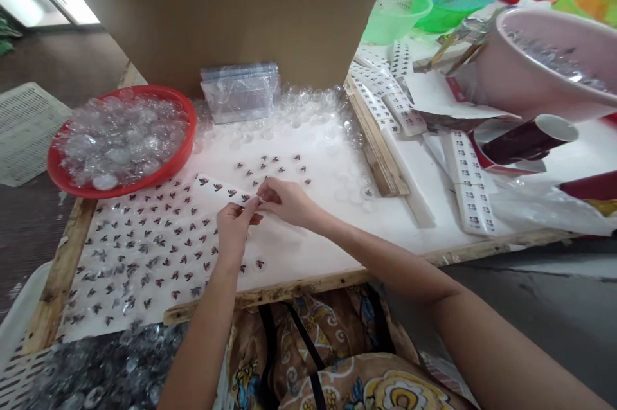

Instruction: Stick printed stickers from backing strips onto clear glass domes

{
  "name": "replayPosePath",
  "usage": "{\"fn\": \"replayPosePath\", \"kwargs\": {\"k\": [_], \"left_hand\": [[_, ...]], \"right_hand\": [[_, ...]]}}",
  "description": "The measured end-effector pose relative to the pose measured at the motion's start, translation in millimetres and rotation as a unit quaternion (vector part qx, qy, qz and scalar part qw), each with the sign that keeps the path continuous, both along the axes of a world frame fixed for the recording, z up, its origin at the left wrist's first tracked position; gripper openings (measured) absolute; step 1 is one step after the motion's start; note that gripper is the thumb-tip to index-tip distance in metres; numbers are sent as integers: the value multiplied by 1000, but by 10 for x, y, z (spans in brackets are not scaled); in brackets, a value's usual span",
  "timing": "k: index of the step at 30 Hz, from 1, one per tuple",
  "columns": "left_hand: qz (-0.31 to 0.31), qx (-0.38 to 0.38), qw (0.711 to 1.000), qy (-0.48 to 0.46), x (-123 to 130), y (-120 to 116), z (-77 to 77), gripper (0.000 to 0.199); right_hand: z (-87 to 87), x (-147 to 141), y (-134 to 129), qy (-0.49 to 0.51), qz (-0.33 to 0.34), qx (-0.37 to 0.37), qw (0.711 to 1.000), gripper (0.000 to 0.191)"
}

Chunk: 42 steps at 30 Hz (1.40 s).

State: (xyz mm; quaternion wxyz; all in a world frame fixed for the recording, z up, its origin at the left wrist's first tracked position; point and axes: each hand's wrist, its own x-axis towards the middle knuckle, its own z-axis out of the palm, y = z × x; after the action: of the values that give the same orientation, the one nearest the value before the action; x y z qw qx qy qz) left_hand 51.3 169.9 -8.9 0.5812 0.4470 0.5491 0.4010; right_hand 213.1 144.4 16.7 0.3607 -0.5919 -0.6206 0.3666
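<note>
where pinched, strip point(224, 189) seemingly hidden

One head-worn camera looks forward and down at the left hand point(234, 227) and right hand point(288, 202); it sits near, above the close side of the desk point(308, 259).

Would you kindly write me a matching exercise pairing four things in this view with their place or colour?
1. Printed sticker strip
2. Red basin
3. Mug
4. Pink tub

A. Maroon outside, white inside
B. Right side, holding clear pieces
C. Held where the left hand and right hand meet
D. Left side, heaped with round clear pieces

Pairs: 1-C, 2-D, 3-A, 4-B
</note>
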Motion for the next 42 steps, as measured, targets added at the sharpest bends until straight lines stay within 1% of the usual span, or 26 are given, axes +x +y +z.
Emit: {"fn": "replayPosePath", "kwargs": {"k": [2, 3, 5, 8, 10, 12, 14, 15, 16, 18, 21, 25, 30, 32, 36, 38, 40, 42], "left_hand": [[12, 9, 1000, -12, -15, -12, 15, 36], [18, 13, 999, -23, -19, -18, 25, 36], [29, 14, 999, -38, -17, -23, 40, 35], [32, 6, 999, -22, -5, -15, 36, 34], [36, 0, 999, -10, -6, -8, 24, 33], [41, -5, 999, -6, -19, -6, 17, 32], [43, -8, 999, -8, -34, -8, 18, 32], [44, -9, 999, -9, -39, -9, 21, 32], [43, -8, 999, -10, -40, -9, 22, 32], [42, -6, 999, -11, -35, -5, 20, 32], [39, -4, 999, -6, -20, 3, 1, 31], [38, -4, 999, -7, -18, 4, -14, 30], [30, -7, 1000, -4, -33, -11, 16, 31], [25, -5, 1000, 1, -34, -14, 22, 33], [29, -3, 1000, -5, -26, -9, 9, 33], [30, -2, 1000, -7, -22, -7, 2, 33], [30, -2, 1000, -8, -25, -8, 0, 33], [29, -3, 1000, -9, -34, -12, 1, 33]], "right_hand": [[-30, -79, -17, 2, 2, 8, 1000, 5], [-51, -92, -38, -4, -3, 16, 1000, 3], [-93, -87, -97, -28, -9, 40, 999, 3], [-108, -53, -168, -79, -10, 108, 991, 9], [-69, 3, -167, -64, -16, 135, 989, 9], [-5, 117, -126, -5, -64, 121, 991, 8], [54, 286, -74, 38, -130, 70, 988, 11], [72, 378, -54, 36, -151, 37, 987, 12], [81, 466, -41, 22, -161, 4, 987, 13], [68, 606, -41, -24, -155, -48, 986, 13], [-6, 690, -71, -75, -130, -87, 985, 12], [-108, 662, -69, -115, -104, -99, 983, 11], [-161, 580, -39, -151, -93, -106, 978, 7], [-172, 536, -49, -189, -90, -101, 973, 6], [-182, 467, -83, -272, -96, -77, 954, 10], [-183, 463, -97, -267, -105, -79, 955, 12], [-181, 486, -112, -242, -118, -84, 959, 21], [-171, 537, -134, -222, -133, -74, 963, 28]]}}
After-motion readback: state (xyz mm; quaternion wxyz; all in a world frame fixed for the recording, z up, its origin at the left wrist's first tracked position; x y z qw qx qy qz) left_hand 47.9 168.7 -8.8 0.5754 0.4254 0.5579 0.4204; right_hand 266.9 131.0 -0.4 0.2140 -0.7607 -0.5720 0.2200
